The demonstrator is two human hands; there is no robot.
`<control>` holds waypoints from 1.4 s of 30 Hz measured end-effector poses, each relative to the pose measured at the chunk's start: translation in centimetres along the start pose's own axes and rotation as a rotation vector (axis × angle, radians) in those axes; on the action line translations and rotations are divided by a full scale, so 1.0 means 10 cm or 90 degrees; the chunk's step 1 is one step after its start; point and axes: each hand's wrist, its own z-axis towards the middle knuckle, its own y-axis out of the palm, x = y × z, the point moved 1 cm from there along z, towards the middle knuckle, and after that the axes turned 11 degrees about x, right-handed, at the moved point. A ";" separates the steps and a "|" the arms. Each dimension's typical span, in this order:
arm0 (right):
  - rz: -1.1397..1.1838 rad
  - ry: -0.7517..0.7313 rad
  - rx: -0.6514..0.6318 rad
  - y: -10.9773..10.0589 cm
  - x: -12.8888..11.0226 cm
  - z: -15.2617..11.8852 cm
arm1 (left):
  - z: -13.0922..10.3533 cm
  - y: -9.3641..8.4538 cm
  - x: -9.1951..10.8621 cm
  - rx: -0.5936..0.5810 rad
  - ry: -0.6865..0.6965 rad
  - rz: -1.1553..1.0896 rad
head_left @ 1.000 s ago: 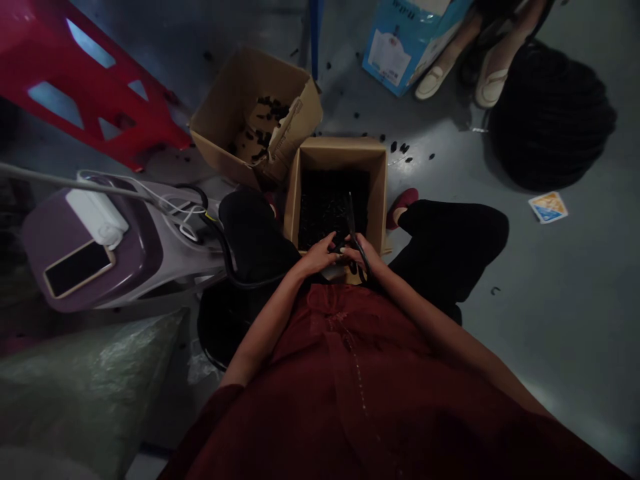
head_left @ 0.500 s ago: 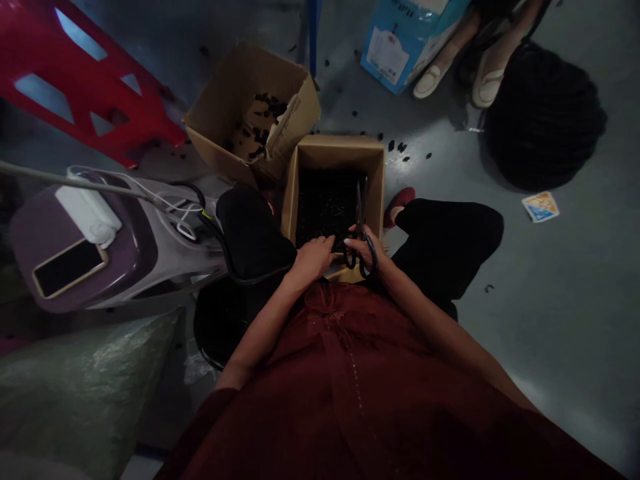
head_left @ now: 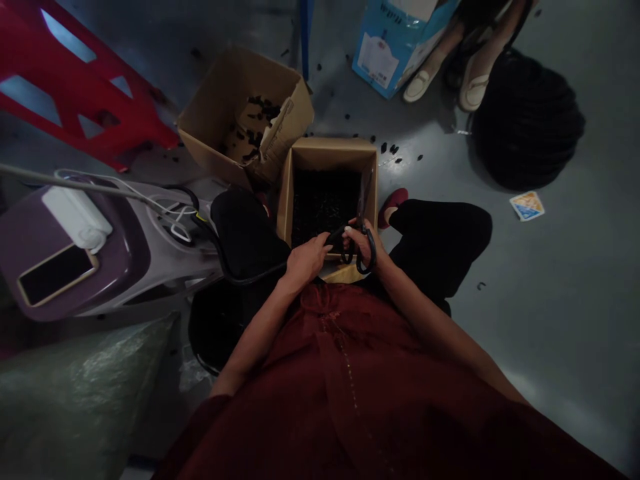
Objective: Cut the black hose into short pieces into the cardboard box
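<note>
The right hand (head_left: 367, 248) is gripping black-handled metal scissors (head_left: 365, 243) at the near edge of the brown cardboard box full of small black pieces (head_left: 325, 203); the left hand (head_left: 307, 261) is pinching a small black piece (head_left: 336, 238) beside them.
</note>
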 end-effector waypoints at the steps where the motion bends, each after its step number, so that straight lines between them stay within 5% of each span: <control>1: -0.025 -0.021 -0.009 -0.03 0.00 -0.01 | 0.02 -0.02 -0.03 0.009 -0.014 -0.025; 13: -0.438 -0.102 -0.143 -0.36 0.07 -0.43 | 0.24 0.02 -0.34 0.100 -0.024 -0.337; 19: -0.486 -0.110 -0.156 -0.26 -0.08 -0.46 | 0.24 0.06 -0.28 0.067 0.006 -0.381; 34: -0.528 -0.143 -0.163 -0.31 -0.03 -0.38 | 0.22 -0.13 -0.22 -0.069 0.048 -0.342; 42: -0.543 -0.142 -0.138 -0.33 0.05 -0.45 | 0.24 0.00 -0.25 -0.074 0.018 -0.302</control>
